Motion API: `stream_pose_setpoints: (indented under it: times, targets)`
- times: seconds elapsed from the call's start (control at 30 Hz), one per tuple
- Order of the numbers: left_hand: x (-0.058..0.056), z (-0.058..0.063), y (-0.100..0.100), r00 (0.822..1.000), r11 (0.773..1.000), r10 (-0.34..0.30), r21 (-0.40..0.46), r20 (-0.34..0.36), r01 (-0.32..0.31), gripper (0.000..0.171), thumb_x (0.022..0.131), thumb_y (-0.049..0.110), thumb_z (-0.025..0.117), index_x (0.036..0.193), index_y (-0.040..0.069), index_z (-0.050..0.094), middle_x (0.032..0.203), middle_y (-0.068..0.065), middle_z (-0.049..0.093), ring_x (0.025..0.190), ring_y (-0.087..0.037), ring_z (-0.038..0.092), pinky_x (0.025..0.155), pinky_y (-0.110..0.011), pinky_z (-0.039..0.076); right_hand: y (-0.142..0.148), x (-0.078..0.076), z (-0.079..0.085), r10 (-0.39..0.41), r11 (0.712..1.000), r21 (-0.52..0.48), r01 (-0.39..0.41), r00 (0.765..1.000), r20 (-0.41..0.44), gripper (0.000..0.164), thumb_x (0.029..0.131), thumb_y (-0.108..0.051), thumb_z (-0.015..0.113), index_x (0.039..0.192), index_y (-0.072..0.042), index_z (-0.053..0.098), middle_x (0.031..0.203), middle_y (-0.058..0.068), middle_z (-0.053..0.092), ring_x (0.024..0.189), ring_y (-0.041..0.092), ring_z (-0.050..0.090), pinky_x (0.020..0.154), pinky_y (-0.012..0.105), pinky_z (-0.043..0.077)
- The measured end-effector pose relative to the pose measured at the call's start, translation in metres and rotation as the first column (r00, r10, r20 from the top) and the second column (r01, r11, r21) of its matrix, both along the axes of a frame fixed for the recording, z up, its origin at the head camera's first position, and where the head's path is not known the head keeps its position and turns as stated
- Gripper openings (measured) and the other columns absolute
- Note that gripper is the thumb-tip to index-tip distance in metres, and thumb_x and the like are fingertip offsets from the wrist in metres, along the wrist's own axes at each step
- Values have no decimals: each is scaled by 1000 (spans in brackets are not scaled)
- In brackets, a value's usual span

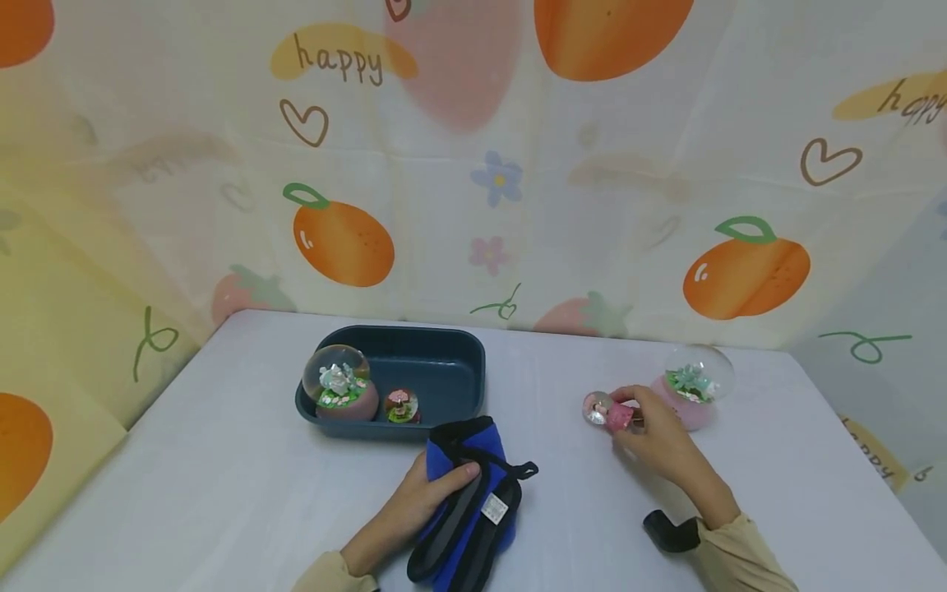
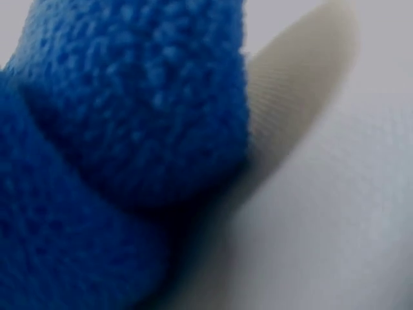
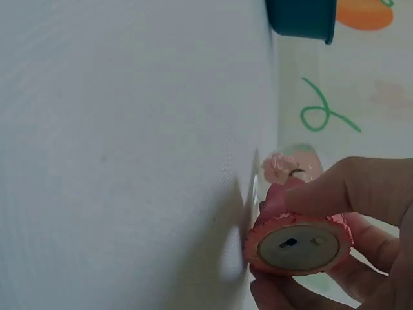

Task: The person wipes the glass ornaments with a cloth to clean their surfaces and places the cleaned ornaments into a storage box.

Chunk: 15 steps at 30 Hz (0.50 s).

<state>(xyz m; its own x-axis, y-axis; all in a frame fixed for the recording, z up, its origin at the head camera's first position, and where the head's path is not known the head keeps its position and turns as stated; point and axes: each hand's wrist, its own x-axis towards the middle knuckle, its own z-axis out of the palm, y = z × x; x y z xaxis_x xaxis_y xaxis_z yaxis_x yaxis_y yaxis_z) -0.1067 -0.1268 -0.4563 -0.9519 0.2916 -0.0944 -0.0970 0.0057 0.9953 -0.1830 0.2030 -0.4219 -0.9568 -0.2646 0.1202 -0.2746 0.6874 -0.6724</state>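
Note:
My left hand (image 1: 432,493) grips a folded blue fleecy cloth (image 1: 473,501) with black edging, a black loop and a white label, in front of the tray. Its blue pile (image 2: 142,110) fills much of the left wrist view, where the hand is hidden. My right hand (image 1: 651,432) pinches a small pink snow globe (image 1: 616,413) by its base, tilted on its side with the glass towards the left. In the right wrist view the round underside (image 3: 300,248) of its base shows. Just behind that hand stands a larger snow globe (image 1: 688,388) with a pink base.
A dark blue tray (image 1: 436,337) sits at the back left of the white table (image 1: 222,485). Inside it are a large snow globe (image 1: 348,401) and a small one (image 1: 402,406). A black curved object (image 1: 669,533) lies by the right sleeve. A printed curtain (image 1: 436,181) hangs behind.

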Motion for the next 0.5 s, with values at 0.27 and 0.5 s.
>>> stream_pose_setpoints:
  times: [0.27, 0.5]
  targets:
    - [-1, -4, -2, 994, 997, -80, -23, -70, 78, 56, 92, 25, 68, 137, 1, 45, 123, -16, 61, 106, -18, 58, 93, -27, 48, 3, 1, -3, -28, 1000, 6, 28, 997, 66, 49, 80, -6, 80, 120, 6, 54, 121, 27, 62, 105, 40, 65, 87, 47, 57]
    - [-2, -2, -2, 995, 998, -39, -51, -91, 34, 46, 93, 23, 66, 132, 2, 52, 118, -15, 64, 102, -16, 60, 90, -25, 49, 1, 1, 2, -50, 995, -86, 55, 997, 65, 38, 77, -6, 83, 109, 1, 64, 109, 19, 68, 93, 31, 71, 70, 27, 57]
